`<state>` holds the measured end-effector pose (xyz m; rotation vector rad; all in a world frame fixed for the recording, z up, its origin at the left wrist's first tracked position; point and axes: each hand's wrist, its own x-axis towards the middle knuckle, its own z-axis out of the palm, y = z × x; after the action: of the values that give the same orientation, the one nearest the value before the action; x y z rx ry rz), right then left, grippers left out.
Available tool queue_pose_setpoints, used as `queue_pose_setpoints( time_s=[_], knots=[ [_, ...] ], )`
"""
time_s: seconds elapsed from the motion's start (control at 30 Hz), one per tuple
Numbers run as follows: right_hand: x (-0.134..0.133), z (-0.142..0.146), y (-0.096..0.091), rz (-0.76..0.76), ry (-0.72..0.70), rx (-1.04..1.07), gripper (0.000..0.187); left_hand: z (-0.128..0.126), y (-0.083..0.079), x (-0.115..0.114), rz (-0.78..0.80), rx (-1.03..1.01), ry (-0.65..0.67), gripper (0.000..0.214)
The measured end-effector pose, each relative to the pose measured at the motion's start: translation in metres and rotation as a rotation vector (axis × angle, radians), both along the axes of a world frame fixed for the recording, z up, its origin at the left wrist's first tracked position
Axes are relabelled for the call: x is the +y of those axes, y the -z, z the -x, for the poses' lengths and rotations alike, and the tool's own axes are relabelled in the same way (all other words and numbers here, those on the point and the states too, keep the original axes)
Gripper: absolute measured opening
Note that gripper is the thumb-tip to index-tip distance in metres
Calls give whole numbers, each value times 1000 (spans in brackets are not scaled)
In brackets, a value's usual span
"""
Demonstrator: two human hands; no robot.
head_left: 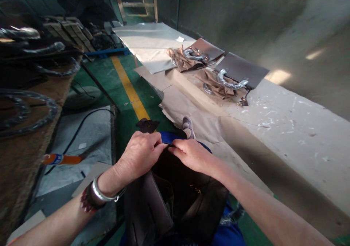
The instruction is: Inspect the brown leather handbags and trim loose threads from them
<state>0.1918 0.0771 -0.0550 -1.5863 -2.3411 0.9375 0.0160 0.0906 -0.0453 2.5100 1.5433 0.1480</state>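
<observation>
A dark brown bag [197,209] rests in my lap, its dark interior facing up. My left hand [142,152] pinches the bag's far edge between thumb and fingers. Close beside it, my right hand [190,154] is closed on the same edge, so only a thin dark strip shows between the two thumbs. A stiff brown flap [149,202] hangs on the bag's left side. Small shiny metal parts glint inside, too dim to make out. Below my right forearm, a plastic-wrapped piece [232,216] lies against the bag.
Two brown bags [195,54] [226,80] with plastic-wrapped handles lie on a paper-covered platform [295,129] at right. At left stands a workbench [64,82] bearing wrapped handles [30,104]. An orange bottle [64,159] lies near it. A yellow line [128,87] crosses the green floor.
</observation>
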Motion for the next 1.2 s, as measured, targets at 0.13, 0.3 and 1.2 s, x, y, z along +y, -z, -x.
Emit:
queue_pose_setpoints(
  time_s=[0.13, 0.3, 1.2],
  knots=[
    [0, 0, 0, 7, -7, 55, 28, 1, -1, 0, 8, -24, 2, 21],
    [-1, 4, 0, -38, 15, -15, 28, 10, -4, 8, 181, -298, -30, 19],
    [22, -76, -80, -464, 596, 151, 40, -12, -55, -41, -140, -236, 56, 74]
  ],
)
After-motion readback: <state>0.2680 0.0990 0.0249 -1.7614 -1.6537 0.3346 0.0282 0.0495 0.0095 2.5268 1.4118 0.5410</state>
